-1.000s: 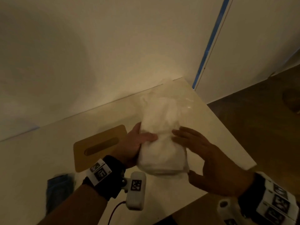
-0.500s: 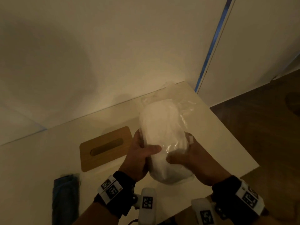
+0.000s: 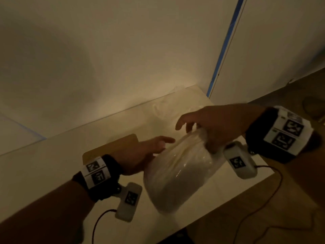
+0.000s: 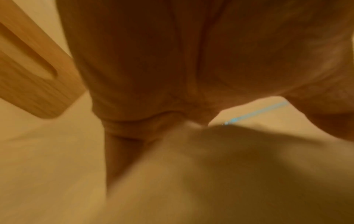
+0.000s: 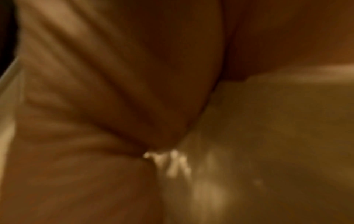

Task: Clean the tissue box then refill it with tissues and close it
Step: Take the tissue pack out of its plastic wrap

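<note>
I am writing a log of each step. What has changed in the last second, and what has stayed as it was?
The right hand moved from the side of the tissue pack to its far end and grips the wrapper there. The pack tipped over toward the person. The left hand stays against its left side. The wooden lid has not moved.

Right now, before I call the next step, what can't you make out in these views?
- Tissue box body: in no view; only the wooden slotted lid, half behind the left hand.
- Plastic-wrapped white tissue pack: whether the wrap is open, head view, motion blur.
- Right hand fingertips: hidden behind the pack.
- Both wrist views: blurred, filled by palm.
</note>
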A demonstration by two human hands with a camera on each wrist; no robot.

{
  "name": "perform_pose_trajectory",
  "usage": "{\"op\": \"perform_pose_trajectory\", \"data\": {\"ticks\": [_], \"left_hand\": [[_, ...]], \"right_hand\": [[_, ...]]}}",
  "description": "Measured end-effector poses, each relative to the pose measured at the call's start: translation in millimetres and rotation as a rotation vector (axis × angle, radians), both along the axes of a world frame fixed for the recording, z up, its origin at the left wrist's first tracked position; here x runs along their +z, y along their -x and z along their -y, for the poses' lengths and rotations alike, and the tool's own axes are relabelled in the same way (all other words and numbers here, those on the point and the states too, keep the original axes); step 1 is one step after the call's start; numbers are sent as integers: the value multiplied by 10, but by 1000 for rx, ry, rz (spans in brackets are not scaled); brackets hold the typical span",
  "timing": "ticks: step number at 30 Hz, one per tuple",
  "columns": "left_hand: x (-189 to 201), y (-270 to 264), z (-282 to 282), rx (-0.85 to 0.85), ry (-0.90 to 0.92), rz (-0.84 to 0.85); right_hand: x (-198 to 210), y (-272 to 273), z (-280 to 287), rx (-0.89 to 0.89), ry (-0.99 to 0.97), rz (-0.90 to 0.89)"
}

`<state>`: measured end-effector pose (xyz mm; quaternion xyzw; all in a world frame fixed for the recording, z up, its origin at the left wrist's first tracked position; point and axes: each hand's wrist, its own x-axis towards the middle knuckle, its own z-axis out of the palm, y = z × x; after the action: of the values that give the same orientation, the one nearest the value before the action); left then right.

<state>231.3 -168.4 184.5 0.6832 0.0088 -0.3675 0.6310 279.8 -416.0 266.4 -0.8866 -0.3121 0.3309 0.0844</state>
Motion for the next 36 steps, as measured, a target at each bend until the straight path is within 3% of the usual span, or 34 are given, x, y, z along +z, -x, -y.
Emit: {"op": "perform_pose_trajectory", "data": {"ticks": [2,4,8,12,14,17,19,22,24,26,28,31,34,36], "left_hand": [[29,83,146,-174,26,-61],[-46,120,294,-216,95,-100],[-288,204,338,85,247,-80],[-455,215,354,359,344,-64],[-524,197,380,445,328,-27],[-563,203,428,491,349,32],[-549,196,420,568,337,42],[-552,165,403,567,342,43],[-572,161,383,576,347,32],[-583,164,361,593,331,31],[-593,156,316,608,330,21],[-598,163,214,635,395,-29],[-625,204,178,616,452,-53],[-641,237,195,596,440,-48]], "right_hand": [[26,-64,-110,16,-11,34],[3,-103,-194,-24,-60,59],[-198,-146,-200,-129,-184,257],[-265,242,-186,-487,-770,485],[-192,577,-360,-512,-904,392],[-289,906,-652,-419,-782,194],[-454,912,-700,-537,-727,277],[-651,795,-590,-690,-656,550],[-751,752,-540,-733,-510,488],[-788,711,-504,-809,-518,406],[-772,640,-396,-911,-572,508],[-785,556,-151,-1026,-502,603],[-905,576,-58,-997,-365,476],[-908,632,-94,-931,-261,516]]}}
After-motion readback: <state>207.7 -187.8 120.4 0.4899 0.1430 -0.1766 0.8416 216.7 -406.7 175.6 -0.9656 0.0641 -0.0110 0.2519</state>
